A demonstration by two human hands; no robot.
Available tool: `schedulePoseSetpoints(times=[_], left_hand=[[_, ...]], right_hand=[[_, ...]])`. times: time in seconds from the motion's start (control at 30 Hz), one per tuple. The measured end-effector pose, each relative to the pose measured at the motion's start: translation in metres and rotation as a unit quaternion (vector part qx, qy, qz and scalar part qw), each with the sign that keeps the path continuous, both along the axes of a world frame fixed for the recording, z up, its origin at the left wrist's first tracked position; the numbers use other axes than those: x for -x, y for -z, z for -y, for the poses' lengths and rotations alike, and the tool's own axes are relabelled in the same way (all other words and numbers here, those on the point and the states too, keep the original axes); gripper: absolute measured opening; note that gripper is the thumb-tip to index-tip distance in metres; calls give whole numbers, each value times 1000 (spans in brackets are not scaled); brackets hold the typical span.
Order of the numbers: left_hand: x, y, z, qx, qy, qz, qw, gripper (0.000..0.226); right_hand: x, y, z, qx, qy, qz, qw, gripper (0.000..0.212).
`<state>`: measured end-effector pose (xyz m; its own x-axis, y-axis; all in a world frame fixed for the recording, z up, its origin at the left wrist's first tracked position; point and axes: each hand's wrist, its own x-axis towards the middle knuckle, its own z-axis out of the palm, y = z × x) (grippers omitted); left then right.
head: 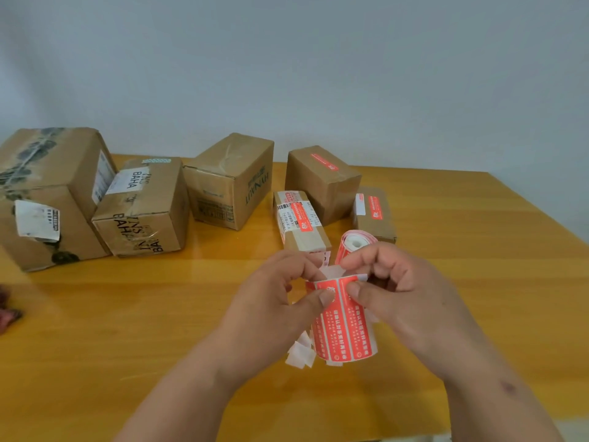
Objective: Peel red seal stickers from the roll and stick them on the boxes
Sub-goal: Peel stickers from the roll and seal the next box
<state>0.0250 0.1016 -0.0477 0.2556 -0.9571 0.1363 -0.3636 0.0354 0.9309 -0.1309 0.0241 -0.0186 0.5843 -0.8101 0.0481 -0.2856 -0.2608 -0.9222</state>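
Three big boxes (51,193) at left bear no red seal, three small boxes (322,183) at right are sealed, and both left hand (280,301) and right hand (398,282) pinch the strip (342,327) off the roll (355,242) at mid-table, next sticker unpeeled.

Glossy wood, matt cardboard, slick paper

We see a polished orange wooden tabletop (446,250); on it, matt brown cardboard boxes (229,183) with shiny tape, and a smooth red paper sticker strip (344,330).
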Motion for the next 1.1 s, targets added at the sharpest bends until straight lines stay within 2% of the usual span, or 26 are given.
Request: schedulePoseSetpoints(times=[0.17, 0.33, 0.43, 0.53, 1.1], left_hand=[[-6, -6, -1, -8, 13, -46, 999, 10], [-9, -4, 2, -23, 14, -3, 1000, 15], [-9, -3, 4, -29, 17, 21, 999, 17], [-8, -2, 6, -35, 21, 32, 999, 20], [-4, 6, 8, -55, 1, -47, 997, 26]], right_hand=[[-5, 2, 2, 16, -16, -16, 1000, 19], [-9, 3, 2, 83, -56, -93, 991, 7], [-10, 3, 2, 129, -59, -125, 982, 9], [-10, 3, 4, 160, -51, -132, 977, 13], [-10, 18, 6, 289, -53, -112, 949, 21]])
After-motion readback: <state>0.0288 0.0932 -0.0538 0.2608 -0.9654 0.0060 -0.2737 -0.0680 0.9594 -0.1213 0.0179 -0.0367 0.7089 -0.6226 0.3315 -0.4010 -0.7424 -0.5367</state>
